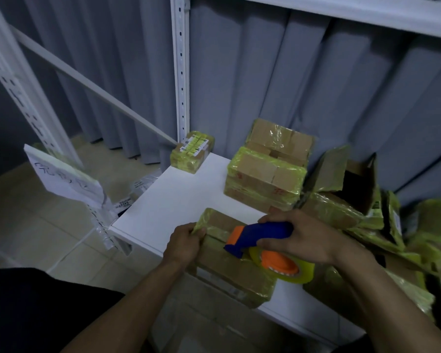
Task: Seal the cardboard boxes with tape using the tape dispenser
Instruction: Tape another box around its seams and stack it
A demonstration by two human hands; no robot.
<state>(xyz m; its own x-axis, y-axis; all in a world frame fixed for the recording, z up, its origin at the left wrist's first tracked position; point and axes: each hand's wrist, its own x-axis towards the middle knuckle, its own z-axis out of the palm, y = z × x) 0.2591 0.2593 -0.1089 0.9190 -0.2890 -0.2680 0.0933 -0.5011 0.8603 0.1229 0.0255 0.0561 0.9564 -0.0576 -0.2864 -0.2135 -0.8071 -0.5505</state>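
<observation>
From the head view, the person is bent over a white table (178,200) with one cardboard box (227,272) lying at its near edge. Its long axis runs from the far left corner back toward the person's right.

The left hand (185,244) has its fingers (199,231) curled over the box's left edge, clamping it down. The right hand (298,238) is wrapped tight round the blue handle of the tape dispenser (255,236). The dispenser sits across the top of the box, its nose pointing left toward the holding hand and its roll of tape (281,264) hanging off the box's right side.

So the seam lies just between the two hands, with the right hand nearer the work. As I judge it, the next pull has to follow the box's length, not go across it.

A stack of taped boxes (265,174) stands at the back of the table, and open boxes (354,194) are heaped to the right.
</observation>
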